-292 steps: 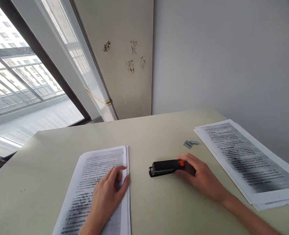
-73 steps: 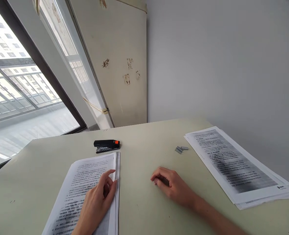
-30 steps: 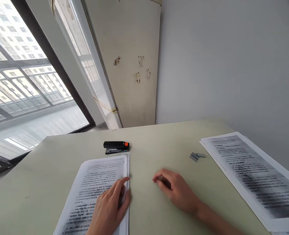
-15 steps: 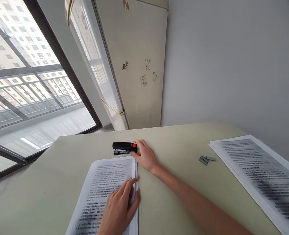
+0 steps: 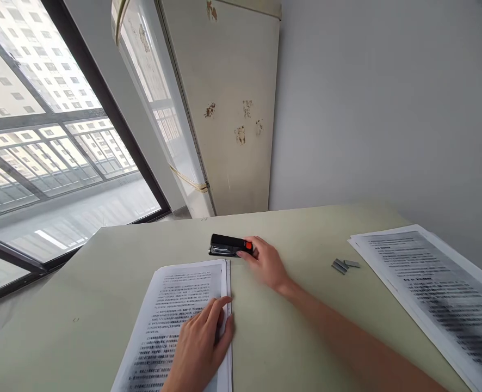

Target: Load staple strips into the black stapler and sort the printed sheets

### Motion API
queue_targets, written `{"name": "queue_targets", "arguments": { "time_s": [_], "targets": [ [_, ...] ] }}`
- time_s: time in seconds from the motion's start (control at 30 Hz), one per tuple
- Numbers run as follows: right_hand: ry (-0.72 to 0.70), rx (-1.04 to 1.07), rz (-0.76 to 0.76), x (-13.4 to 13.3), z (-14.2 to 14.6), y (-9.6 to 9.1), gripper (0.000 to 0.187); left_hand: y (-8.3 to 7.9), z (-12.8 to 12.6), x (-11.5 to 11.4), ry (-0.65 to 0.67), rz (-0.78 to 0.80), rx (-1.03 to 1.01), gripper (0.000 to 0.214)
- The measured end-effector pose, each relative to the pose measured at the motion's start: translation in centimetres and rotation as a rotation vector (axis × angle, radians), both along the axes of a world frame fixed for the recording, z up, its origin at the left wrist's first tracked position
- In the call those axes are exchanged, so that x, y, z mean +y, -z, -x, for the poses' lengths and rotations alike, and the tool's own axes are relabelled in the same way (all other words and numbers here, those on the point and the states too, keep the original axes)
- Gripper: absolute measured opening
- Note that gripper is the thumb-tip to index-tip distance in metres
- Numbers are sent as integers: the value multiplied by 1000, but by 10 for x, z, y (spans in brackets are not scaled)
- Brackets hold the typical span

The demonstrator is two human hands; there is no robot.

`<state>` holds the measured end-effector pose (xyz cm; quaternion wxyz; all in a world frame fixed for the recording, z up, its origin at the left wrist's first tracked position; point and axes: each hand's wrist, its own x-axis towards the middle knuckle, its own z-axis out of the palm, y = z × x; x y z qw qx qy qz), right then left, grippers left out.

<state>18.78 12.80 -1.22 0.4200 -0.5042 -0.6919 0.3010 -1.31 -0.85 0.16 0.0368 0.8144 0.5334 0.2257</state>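
A black stapler [image 5: 227, 245] with a red patch at its rear is just beyond the top edge of a stack of printed paper [image 5: 179, 288]. My right hand [image 5: 265, 261] grips the stapler's rear end between thumb and fingers. On the right part of that stack lies my left hand [image 5: 202, 345], fingers stretched forward and thumb apart, the fingertips at the stack's right edge. The left palm's underside is hidden.
Several grey strips of staples [image 5: 341, 265] lie on the pale green table [image 5: 290, 337]. A second stack of printed sheets [image 5: 428, 294] is at the right. Behind the table stand a worn fridge [image 5: 233, 169] and a grey wall [image 5: 367, 109]; windows [image 5: 53, 130] are at the left.
My right hand has closed on the stapler's rear end and moved it to the right, turning it slightly. My left hand has stayed on the paper stack.
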Motion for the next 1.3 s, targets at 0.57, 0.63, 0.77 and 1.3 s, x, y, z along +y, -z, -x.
{"name": "queue_targets", "arguments": {
  "time_s": [0.57, 0.63, 0.77, 1.3],
  "targets": [
    [-204, 52, 293, -124, -133, -15, 26, -15, -45, 13, 129, 130, -17, 40],
    [-203, 56, 285, -125, -134, -15, 26, -12, -51, 17, 159, 157, -21, 37],
    [-197, 35, 285, -126, -136, -15, 24, -5, -55, 20, 188, 134, -27, 23],
    [-134, 97, 411, -129, -142, -8, 51, 4, -53, 20, 179, 142, -73, 18]
  ]
}}
